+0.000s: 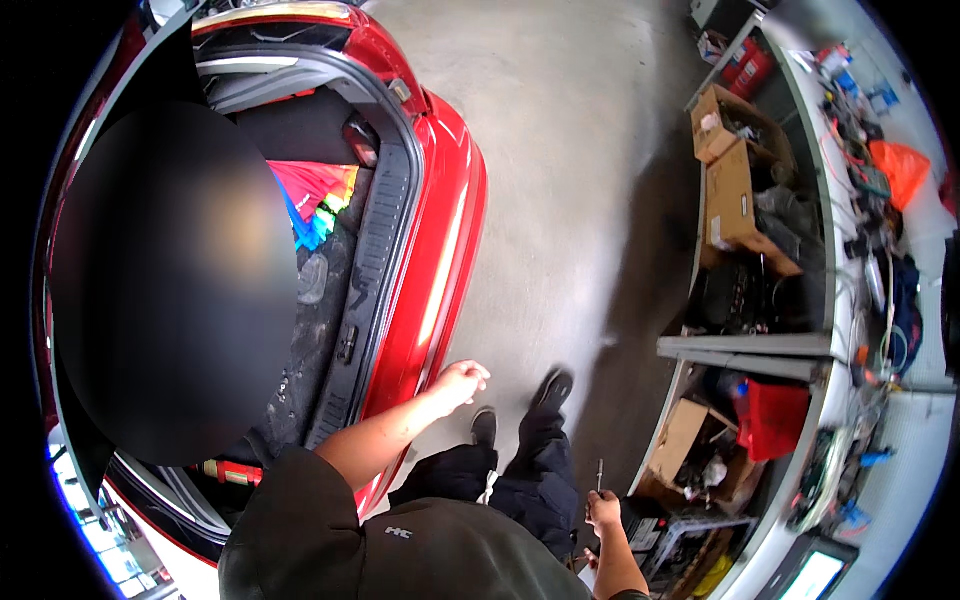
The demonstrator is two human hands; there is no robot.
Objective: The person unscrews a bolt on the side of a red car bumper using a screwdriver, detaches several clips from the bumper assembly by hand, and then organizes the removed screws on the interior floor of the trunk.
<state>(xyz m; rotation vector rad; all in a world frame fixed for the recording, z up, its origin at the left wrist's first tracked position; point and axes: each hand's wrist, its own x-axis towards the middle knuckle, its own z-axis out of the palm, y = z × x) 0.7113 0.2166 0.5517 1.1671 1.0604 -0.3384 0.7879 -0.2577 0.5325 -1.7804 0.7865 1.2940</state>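
Firstly, the red car (452, 170) stands left of your left hand (462, 384), which hangs loosely bent, seemingly empty. Well apart, your right hand (603, 509) closes around a thin rod (600, 472) projecting ahead; probably light, stiff: grip its rear end.

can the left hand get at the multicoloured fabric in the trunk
Probably yes, with a lean: the trunk is open, though the red bumper lies between the left hand and the fabric.
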